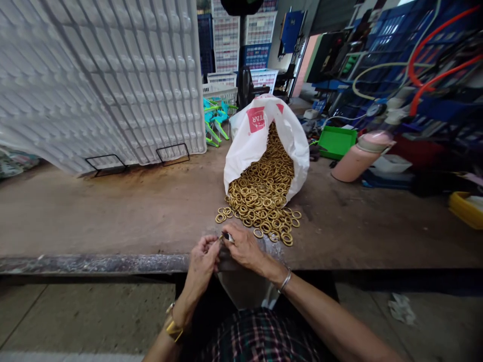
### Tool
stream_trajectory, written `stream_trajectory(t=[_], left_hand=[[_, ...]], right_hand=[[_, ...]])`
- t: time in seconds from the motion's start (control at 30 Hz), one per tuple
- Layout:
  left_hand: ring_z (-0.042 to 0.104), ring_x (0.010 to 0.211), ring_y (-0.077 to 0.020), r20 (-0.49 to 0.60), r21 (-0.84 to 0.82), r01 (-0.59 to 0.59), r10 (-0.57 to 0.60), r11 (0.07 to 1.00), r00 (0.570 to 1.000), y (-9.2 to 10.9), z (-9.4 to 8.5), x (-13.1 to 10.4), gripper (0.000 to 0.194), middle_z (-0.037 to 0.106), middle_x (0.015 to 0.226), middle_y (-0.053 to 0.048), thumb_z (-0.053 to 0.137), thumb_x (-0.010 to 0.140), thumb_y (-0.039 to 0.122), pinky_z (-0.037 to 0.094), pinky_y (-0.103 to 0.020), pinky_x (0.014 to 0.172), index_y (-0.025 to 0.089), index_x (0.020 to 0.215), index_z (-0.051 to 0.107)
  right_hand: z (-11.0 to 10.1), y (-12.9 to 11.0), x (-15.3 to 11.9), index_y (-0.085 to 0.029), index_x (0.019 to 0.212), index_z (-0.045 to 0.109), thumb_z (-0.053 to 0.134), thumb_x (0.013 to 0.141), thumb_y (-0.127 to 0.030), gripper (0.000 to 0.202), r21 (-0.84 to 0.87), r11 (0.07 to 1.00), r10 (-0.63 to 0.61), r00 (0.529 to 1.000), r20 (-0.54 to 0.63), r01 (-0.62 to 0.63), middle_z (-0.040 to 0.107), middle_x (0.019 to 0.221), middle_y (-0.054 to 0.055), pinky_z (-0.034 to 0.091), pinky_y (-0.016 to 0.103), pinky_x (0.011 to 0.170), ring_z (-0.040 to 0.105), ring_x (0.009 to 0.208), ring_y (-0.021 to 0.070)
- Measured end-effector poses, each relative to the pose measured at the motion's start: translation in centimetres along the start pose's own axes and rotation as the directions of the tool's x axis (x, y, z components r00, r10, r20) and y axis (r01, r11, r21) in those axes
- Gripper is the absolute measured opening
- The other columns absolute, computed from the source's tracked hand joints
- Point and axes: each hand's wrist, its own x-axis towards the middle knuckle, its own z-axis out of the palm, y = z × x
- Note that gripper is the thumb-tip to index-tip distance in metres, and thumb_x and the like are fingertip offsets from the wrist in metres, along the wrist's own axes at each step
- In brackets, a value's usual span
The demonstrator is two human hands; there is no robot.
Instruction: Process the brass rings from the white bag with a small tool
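My left hand is closed in a pinch on a small brass-coloured ring near the table's front edge. Close against it on the right, my right hand grips a small tool with a dark tip and a pale part; the fingers hide most of it. Just beyond both hands, many brass-coloured rings spill from the mouth of a white plastic bag lying on the brown table. Some rings lie loose at the edge of the pile.
White ribbed trays stand upright at the left, by black wire stands. To the right are a green tray, a pink bottle and a yellow container. Stacked crates stand behind.
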Motion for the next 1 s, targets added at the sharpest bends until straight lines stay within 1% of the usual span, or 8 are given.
stream_trajectory(t=[0.13, 0.33, 0.4, 0.5, 0.57, 0.63, 0.83, 1.0], left_hand=[[0.036, 0.038, -0.0057, 0.092, 0.101, -0.077, 0.068, 0.992, 0.993, -0.3, 0.1, 0.1, 0.032, 0.045, 0.046, 0.006, 0.062, 0.07, 0.046, 0.029, -0.016, 0.036, 0.015, 0.071, 0.056], [0.035, 0.039, -0.0065, 0.014, 0.078, -0.147, 0.146, 0.986, 0.989, -0.2, 1.3, -0.7, 0.028, 0.043, 0.046, 0.007, 0.062, 0.071, 0.045, 0.028, -0.017, 0.039, 0.017, 0.068, 0.058], [0.038, 0.042, -0.0073, 0.005, 0.115, -0.207, 0.207, 0.972, 0.978, -0.3, 1.6, -0.9, 0.025, 0.047, 0.049, 0.005, 0.061, 0.073, 0.041, 0.031, -0.018, 0.042, 0.017, 0.068, 0.06], [0.043, 0.047, -0.0087, 0.013, 0.163, -0.262, 0.264, 0.951, 0.965, -0.5, 1.9, -1.0, 0.021, 0.054, 0.055, 0.003, 0.058, 0.076, 0.036, 0.034, -0.019, 0.047, 0.017, 0.07, 0.062], [0.043, 0.048, -0.0086, 0.033, 0.162, -0.244, 0.242, 0.956, 0.97, -0.5, 1.9, -1.0, 0.021, 0.056, 0.057, 0.002, 0.057, 0.077, 0.036, 0.035, -0.019, 0.048, 0.017, 0.07, 0.062], [0.042, 0.046, -0.0077, 0.061, 0.145, -0.201, 0.194, 0.969, 0.979, -0.5, 1.8, -1.1, 0.022, 0.056, 0.058, 0.002, 0.056, 0.077, 0.037, 0.035, -0.019, 0.047, 0.017, 0.072, 0.061], [0.04, 0.042, -0.0067, 0.135, 0.03, -0.074, 0.069, 0.997, 0.988, -0.5, 1.6, -1.4, 0.028, 0.047, 0.054, 0.005, 0.056, 0.076, 0.044, 0.031, -0.017, 0.04, 0.016, 0.078, 0.058], [0.04, 0.042, -0.0054, 0.16, -0.103, 0.038, -0.021, 0.994, 0.987, -1.1, 1.4, -1.3, 0.031, 0.048, 0.056, 0.005, 0.055, 0.076, 0.047, 0.031, -0.016, 0.039, 0.017, 0.072, 0.051]], right_hand=[[-1.0, -1.2, -0.5, -0.018, 0.081, 0.054, 0.046, 0.075, -0.012, 0.011, 0.249, 0.963, 0.1, 0.994, 0.043, -0.107, 0.055, 0.076, -0.001, 0.038, 0.022, 0.069, 0.05, 0.075, 0.012], [-1.3, -1.1, -1.0, -0.018, 0.076, 0.053, 0.047, 0.08, -0.026, 0.011, 0.484, 0.806, 0.35, 0.934, 0.076, -0.341, 0.051, 0.065, -0.005, 0.037, 0.019, 0.058, 0.046, 0.061, 0.0081], [-1.0, -0.9, -1.4, -0.018, 0.074, 0.05, 0.042, 0.083, -0.035, 0.021, 0.555, 0.709, 0.413, 0.894, 0.173, -0.435, 0.047, 0.056, -0.006, 0.032, 0.017, 0.047, 0.04, 0.049, 0.0065], [-0.6, -0.8, -1.9, -0.019, 0.07, 0.045, 0.037, 0.084, -0.045, 0.031, 0.66, 0.504, 0.44, 0.823, 0.359, -0.557, 0.041, 0.049, -0.009, 0.021, 0.018, 0.034, 0.027, 0.033, 0.0045], [-0.5, -0.8, -2.0, -0.02, 0.069, 0.043, 0.039, 0.082, -0.047, 0.031, 0.692, 0.436, 0.444, 0.806, 0.392, -0.576, 0.042, 0.05, -0.009, 0.019, 0.018, 0.032, 0.024, 0.031, 0.0037], [-0.4, -0.8, -1.8, -0.019, 0.069, 0.044, 0.042, 0.081, -0.045, 0.029, 0.685, 0.473, 0.456, 0.819, 0.347, -0.554, 0.043, 0.05, -0.009, 0.021, 0.018, 0.034, 0.026, 0.033, 0.0037], [-0.8, -0.8, -1.2, -0.018, 0.063, 0.047, 0.048, 0.076, -0.031, 0.019, 0.554, 0.709, 0.445, 0.886, 0.129, -0.437, 0.043, 0.052, -0.007, 0.031, 0.018, 0.048, 0.037, 0.049, 0.0065], [-1.1, -1.2, -1.2, -0.017, 0.065, 0.049, 0.048, 0.074, -0.027, 0.014, 0.494, 0.759, 0.417, 0.899, 0.133, -0.425, 0.043, 0.055, -0.007, 0.031, 0.019, 0.05, 0.037, 0.053, 0.0075]])
